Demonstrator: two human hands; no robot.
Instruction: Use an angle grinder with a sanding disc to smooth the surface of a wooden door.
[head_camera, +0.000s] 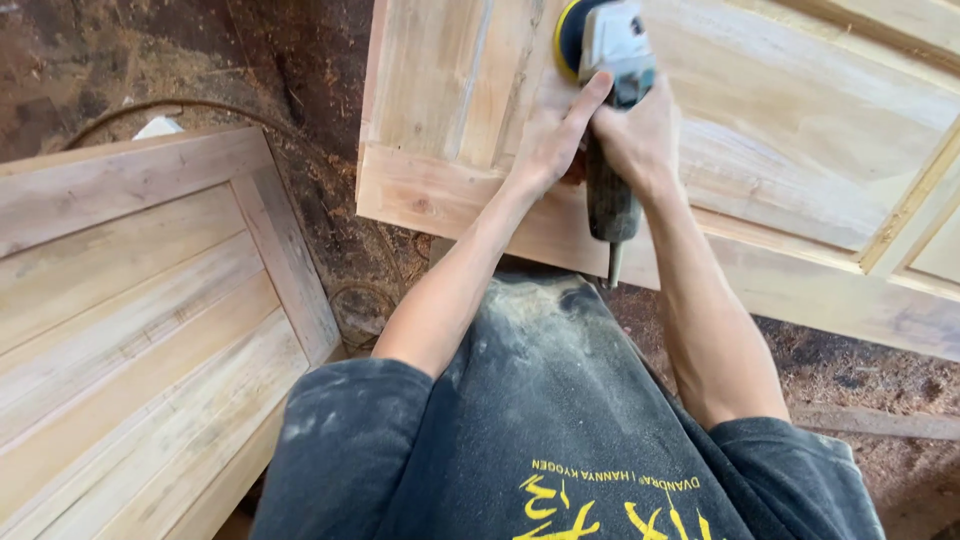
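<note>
Sawdusty floor (310, 200) below; both hands, left hand (548, 140) and right hand (632, 140), clamp the sander (612, 120), its long axis running away from them onto the door panel (780, 130).

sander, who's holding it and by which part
Both hands hold the sander: the right hand wraps its dark handle, the left hand steadies the body, forefinger stretched toward the head.
</note>
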